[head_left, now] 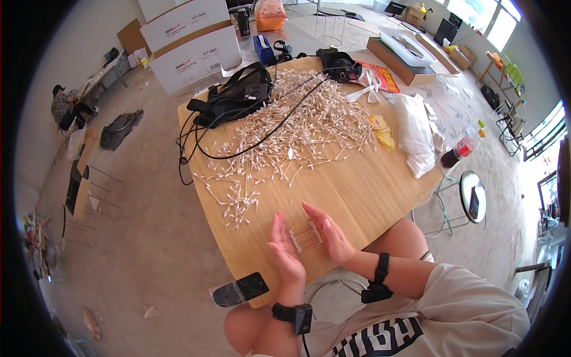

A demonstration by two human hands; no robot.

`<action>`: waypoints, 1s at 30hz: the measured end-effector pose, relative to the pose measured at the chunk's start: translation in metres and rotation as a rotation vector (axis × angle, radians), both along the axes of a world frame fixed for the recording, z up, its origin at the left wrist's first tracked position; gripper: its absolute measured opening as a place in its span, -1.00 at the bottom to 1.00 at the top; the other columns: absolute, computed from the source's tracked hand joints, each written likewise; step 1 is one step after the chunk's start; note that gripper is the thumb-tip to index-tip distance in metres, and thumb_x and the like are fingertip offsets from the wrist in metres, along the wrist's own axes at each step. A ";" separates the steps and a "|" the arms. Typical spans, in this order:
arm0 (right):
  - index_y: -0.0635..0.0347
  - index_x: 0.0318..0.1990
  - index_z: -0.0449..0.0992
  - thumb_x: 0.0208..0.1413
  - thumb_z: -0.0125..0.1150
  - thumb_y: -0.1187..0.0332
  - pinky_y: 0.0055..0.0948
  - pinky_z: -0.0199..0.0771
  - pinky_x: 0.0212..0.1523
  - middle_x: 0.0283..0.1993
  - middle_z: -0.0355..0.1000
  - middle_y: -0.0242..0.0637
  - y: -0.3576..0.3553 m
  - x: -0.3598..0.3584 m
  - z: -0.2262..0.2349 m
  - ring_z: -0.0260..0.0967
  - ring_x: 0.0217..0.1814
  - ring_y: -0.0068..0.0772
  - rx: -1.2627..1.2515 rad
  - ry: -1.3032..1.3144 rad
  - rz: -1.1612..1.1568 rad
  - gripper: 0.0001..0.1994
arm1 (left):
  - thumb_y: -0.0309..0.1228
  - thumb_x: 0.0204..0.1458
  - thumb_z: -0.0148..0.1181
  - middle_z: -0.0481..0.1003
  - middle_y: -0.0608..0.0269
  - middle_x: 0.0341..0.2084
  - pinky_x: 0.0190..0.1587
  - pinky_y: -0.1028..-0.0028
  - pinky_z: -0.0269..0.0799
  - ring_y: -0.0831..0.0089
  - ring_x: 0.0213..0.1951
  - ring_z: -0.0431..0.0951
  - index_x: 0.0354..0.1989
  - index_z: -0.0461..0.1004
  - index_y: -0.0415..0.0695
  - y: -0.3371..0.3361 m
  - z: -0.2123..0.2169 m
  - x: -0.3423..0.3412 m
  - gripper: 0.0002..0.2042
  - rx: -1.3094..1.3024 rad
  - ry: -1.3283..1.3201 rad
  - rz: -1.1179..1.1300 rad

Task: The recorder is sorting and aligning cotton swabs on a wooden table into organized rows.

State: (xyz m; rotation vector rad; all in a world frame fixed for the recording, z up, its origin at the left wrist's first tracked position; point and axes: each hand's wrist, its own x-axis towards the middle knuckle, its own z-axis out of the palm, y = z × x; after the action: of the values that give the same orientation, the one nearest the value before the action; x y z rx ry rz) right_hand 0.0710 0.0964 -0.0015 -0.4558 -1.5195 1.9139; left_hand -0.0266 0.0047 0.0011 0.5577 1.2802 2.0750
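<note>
A row of cotton swabs (306, 237) lies side by side on the wooden table (357, 196) near its front edge. My left hand (285, 249) stands on edge at the row's left end, fingers stretched out. At the right end my right hand (332, 235) faces it, also with straight fingers. Both palms are close to the swab tips; whether they touch them I cannot tell. Farther back spreads a big loose pile of cotton swabs (309, 113), with a smaller scatter (239, 208) to the left of my hands.
A black strap harness (244, 95) with cables lies over the pile's left side. A clear bag of white swabs (413, 134), yellow wrappers (382, 132) and a dark drink bottle (461, 150) are at the right. A phone (241, 290) rests at the table's front left corner.
</note>
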 end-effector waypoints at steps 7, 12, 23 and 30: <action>0.43 0.45 0.08 0.52 -0.37 0.15 -0.24 -0.26 0.60 0.58 0.00 -0.04 0.001 0.000 0.000 -0.19 0.66 -0.22 -0.025 0.016 0.012 -0.44 | 0.32 0.31 -0.53 -0.05 -0.09 0.52 0.55 0.17 -0.31 0.11 0.55 -0.12 0.52 -0.07 -0.25 0.004 0.004 0.007 -0.11 -0.016 0.039 0.017; 0.44 0.45 0.08 0.52 -0.37 0.14 -0.23 -0.25 0.60 0.58 -0.01 -0.03 0.000 -0.001 -0.003 -0.19 0.66 -0.20 -0.053 0.031 0.006 -0.43 | 0.26 0.35 -0.57 -0.03 -0.09 0.51 0.55 0.15 -0.30 0.10 0.55 -0.12 0.52 -0.06 -0.25 0.005 0.000 0.010 -0.16 -0.005 0.056 0.035; 0.48 0.47 0.00 0.50 -0.39 0.02 -0.18 -0.37 0.62 0.61 -0.11 0.03 -0.004 -0.005 -0.003 -0.29 0.68 -0.15 -0.060 0.049 0.021 -0.33 | 0.24 0.36 -0.57 0.07 -0.01 0.50 0.53 0.18 -0.25 0.17 0.53 -0.02 0.51 0.03 -0.18 0.006 -0.003 0.012 -0.19 0.025 0.022 0.100; 0.42 0.47 0.07 0.51 -0.39 0.12 -0.23 -0.26 0.60 0.58 -0.01 -0.03 -0.007 -0.005 0.001 -0.20 0.66 -0.18 0.067 -0.040 0.024 -0.41 | 0.25 0.35 -0.57 0.06 -0.01 0.50 0.53 0.18 -0.25 0.16 0.53 -0.03 0.50 0.04 -0.18 0.005 -0.002 0.013 -0.19 0.019 0.006 0.108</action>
State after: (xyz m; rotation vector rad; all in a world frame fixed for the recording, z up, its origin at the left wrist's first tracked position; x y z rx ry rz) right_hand 0.0661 0.0893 -0.0010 -0.4504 -1.6166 1.8765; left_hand -0.0139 0.0096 -0.0007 0.5137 1.3217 2.1773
